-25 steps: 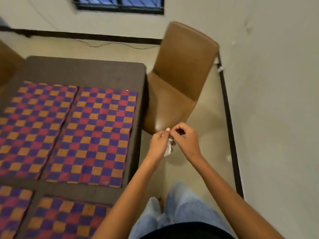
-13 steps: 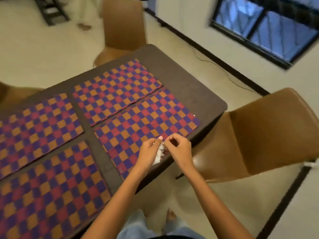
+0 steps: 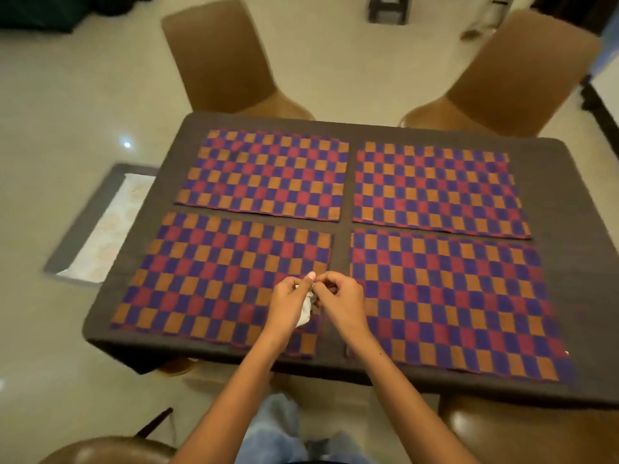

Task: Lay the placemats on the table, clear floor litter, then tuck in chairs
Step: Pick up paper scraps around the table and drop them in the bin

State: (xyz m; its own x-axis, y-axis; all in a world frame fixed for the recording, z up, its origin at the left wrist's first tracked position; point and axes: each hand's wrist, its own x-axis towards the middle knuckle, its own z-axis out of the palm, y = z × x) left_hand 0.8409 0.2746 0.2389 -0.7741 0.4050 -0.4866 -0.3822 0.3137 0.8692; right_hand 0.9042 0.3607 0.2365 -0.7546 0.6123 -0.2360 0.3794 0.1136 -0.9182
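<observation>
The crumpled white paper scrap [image 3: 307,308] sits between my two hands, above the near edge of the worktop [image 3: 341,216]. My left hand [image 3: 288,304] has its grip closed around the scrap; my right hand [image 3: 340,301] pinches its top. Four checkered placemats [image 3: 264,174] lie flat in a two-by-two grid. Brown chairs [image 3: 221,58] stand at the far side.

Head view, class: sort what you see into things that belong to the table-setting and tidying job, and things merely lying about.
Job:
four checked placemats on the table
white scrap held between left hand and right hand
brown chairs

Lying about:
floor mat
dark stool
</observation>
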